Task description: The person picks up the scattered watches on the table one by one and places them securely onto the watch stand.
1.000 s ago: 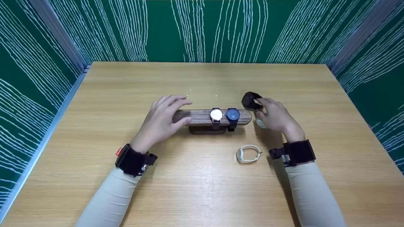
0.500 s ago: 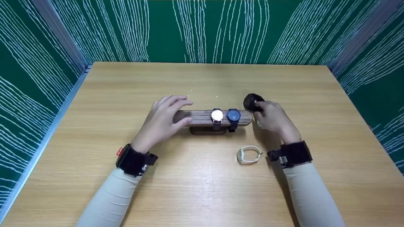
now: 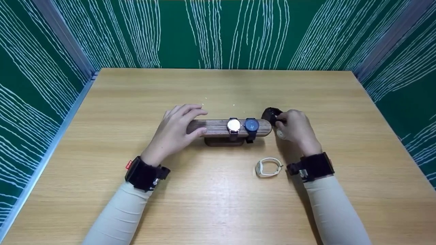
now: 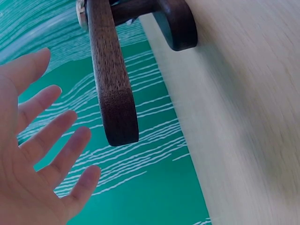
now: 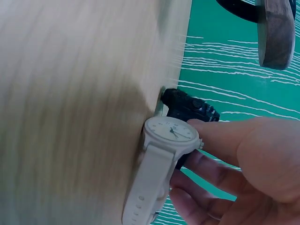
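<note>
A dark wooden watch stand (image 3: 214,128) bears a watch with a bright face (image 3: 233,125) and a dark blue watch (image 3: 251,125). My left hand (image 3: 172,132) is spread around the stand's left end; the left wrist view shows its fingers apart from the wood. Just beyond the stand's right end, my right hand (image 3: 298,129) pinches a black watch (image 3: 270,115) between thumb and fingers. Right by those fingers lies a white watch (image 5: 171,129), mostly hidden from the head view, its strap (image 5: 147,183) toward the right wrist camera. My hand covers part of the black watch.
Another pale watch (image 3: 259,168) lies on its side, strap looped, on the wooden table (image 3: 218,204) in front of the stand. A few tiny light specks dot the table behind the stand. Green walls with white lines (image 3: 238,34) enclose the table.
My right hand has shifted slightly left, its fingers curling more tightly, and the black watch has come a little nearer to me. The left hand has stayed in place.
</note>
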{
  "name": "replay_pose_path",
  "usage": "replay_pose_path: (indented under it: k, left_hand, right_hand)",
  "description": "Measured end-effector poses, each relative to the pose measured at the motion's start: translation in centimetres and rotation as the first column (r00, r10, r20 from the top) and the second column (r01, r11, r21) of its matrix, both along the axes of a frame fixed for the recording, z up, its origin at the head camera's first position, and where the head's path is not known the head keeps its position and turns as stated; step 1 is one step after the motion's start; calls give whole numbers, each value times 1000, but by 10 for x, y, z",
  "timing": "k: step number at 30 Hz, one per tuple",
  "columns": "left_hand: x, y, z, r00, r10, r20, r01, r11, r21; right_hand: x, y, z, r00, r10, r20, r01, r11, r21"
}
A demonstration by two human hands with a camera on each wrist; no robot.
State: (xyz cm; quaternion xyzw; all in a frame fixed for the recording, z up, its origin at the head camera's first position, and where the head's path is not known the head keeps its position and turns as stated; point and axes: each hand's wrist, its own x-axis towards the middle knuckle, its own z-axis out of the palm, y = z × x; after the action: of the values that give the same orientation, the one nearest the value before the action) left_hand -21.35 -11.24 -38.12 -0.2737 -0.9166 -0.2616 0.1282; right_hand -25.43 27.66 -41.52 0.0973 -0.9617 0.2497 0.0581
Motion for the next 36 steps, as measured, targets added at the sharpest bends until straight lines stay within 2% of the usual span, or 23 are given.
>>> replay_pose_path:
  k: [9, 22, 29, 32, 36]
  left_hand:
    - [0, -1, -1, 1000, -10, -29, 11, 1000, 8]
    - [-1, -1, 0, 1000, -3, -20, 3, 1000, 11]
    - [-1, 0, 0, 1000, -1, -17, 1, 1000, 7]
    - [0, 0, 1, 1000, -1, -17, 1, 1000, 7]
    - [2, 0, 2, 1000, 0, -23, 1, 1000, 16]
  right_hand:
    - [0, -2, 6, 996, 2, -92, -2, 1000, -2]
    - [7, -10, 31, 1000, 4, -14, -6, 986, -165]
    - [18, -18, 47, 1000, -6, 26, 11, 982, -191]
    - [21, -21, 50, 1000, 5, -16, -7, 983, -186]
    - [24, -26, 54, 990, 45, -136, -66, 986, -155]
